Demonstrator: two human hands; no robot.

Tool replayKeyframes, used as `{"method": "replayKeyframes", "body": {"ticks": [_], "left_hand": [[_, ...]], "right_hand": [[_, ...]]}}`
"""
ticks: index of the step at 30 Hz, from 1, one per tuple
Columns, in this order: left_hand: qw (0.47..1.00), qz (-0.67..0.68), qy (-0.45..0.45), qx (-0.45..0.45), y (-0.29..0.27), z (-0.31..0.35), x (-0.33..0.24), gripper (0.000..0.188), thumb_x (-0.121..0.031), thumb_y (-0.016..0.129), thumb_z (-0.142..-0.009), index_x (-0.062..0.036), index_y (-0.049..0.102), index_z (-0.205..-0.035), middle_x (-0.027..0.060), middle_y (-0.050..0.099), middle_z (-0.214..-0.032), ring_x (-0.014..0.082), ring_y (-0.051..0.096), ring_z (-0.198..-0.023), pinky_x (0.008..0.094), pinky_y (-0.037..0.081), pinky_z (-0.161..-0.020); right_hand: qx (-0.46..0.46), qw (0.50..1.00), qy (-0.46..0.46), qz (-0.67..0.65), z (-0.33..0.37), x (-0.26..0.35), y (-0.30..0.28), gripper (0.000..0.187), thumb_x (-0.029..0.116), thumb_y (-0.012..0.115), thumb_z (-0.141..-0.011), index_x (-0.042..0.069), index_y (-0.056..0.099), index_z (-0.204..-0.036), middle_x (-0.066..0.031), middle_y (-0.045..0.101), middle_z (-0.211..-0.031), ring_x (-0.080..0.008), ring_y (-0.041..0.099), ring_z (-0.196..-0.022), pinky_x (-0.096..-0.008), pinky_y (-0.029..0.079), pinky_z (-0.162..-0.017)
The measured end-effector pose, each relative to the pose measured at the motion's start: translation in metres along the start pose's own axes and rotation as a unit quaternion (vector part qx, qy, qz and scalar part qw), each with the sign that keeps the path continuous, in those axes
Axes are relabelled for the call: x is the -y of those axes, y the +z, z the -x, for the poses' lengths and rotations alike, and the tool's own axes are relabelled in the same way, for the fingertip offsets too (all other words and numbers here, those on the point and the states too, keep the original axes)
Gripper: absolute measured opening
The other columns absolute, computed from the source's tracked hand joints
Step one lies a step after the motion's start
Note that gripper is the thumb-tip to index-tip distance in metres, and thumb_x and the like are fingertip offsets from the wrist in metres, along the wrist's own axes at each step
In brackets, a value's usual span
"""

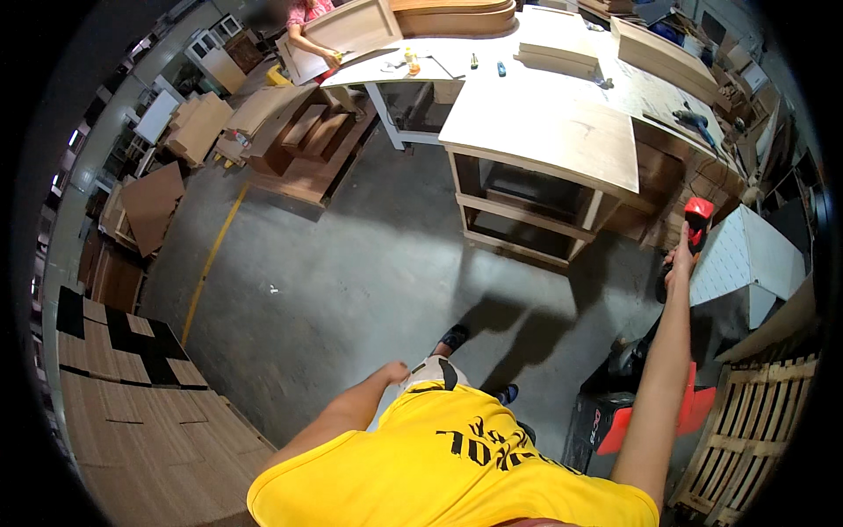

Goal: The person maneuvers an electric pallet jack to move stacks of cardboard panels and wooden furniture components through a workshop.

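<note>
My right arm stretches forward, and my right hand (679, 256) is closed on the red and black control handle (698, 212) of a pallet truck. The truck's red and black body (619, 422) stands beside me at the lower right. My left hand (395, 372) hangs low beside my light shorts, seen from its back; its fingers are too hidden to read. Ahead of me stands a wooden cabinet frame (527, 211) with a pale panel (544, 132) on top and open sides.
A white worktable (430, 57) holds panels and tools; a person (307, 26) stands behind it with a framed panel (347, 39). Brown stacked boards (149, 439) lie left, a wooden pallet (746, 439) right. A white wrapped box (746, 263) stands near the handle. Yellow line (211, 255) on floor.
</note>
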State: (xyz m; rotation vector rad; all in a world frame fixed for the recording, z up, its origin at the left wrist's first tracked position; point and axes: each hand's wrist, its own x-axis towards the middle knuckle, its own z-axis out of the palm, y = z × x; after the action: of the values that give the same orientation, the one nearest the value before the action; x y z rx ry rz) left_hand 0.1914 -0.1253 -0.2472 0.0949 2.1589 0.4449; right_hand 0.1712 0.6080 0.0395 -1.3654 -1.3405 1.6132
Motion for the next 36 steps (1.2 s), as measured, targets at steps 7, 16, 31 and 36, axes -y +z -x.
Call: {"method": "replayKeyframes", "body": {"ticks": [7,16,31,36], "left_hand": [[0.987,0.102,0.109,-0.053,-0.092,-0.100,-0.035,0.049,-0.031,0.059,-0.088,-0.0027,0.059,-0.128,0.0190,0.067,-0.119,0.0316,0.064,-0.110,0.0398,0.050,-0.094],[0.986,0.138,0.065,-0.071,-0.179,-0.164,-0.027,0.048,-0.031,0.060,-0.087,-0.0011,0.062,-0.124,0.0198,0.067,-0.117,0.0313,0.064,-0.110,0.0391,0.049,-0.096],[0.998,0.046,-0.014,0.041,-0.155,-0.175,0.041,0.026,-0.026,0.062,-0.078,-0.0031,0.069,-0.087,0.0146,0.067,-0.072,0.0259,0.063,-0.064,0.0413,0.053,-0.064],[0.971,0.063,0.196,-0.123,-0.365,-0.257,-0.142,0.022,-0.020,0.063,-0.083,-0.0013,0.067,-0.095,0.0131,0.067,-0.075,0.0224,0.065,-0.067,0.0398,0.053,-0.060]], "right_hand": [[0.009,0.999,-0.002,0.054,0.040,-0.013,0.064,0.064,0.074,0.073,-0.071,0.019,0.039,-0.063,0.0057,0.039,-0.052,-0.0077,0.038,-0.041,-0.0247,0.031,-0.041],[0.029,0.995,0.034,0.091,0.069,-0.016,0.064,0.062,0.073,0.068,-0.076,0.021,0.038,-0.066,0.0067,0.034,-0.052,-0.0077,0.034,-0.043,-0.0262,0.029,-0.045],[0.002,0.991,0.043,0.123,0.066,-0.028,0.081,0.065,0.076,0.070,-0.072,0.020,0.038,-0.064,0.0062,0.036,-0.050,-0.0086,0.036,-0.039,-0.0264,0.032,-0.042],[-0.027,0.994,0.032,0.104,0.066,-0.030,0.097,0.062,0.072,0.071,-0.074,0.018,0.041,-0.066,0.0046,0.037,-0.050,-0.0094,0.036,-0.037,-0.0275,0.033,-0.038]]}}
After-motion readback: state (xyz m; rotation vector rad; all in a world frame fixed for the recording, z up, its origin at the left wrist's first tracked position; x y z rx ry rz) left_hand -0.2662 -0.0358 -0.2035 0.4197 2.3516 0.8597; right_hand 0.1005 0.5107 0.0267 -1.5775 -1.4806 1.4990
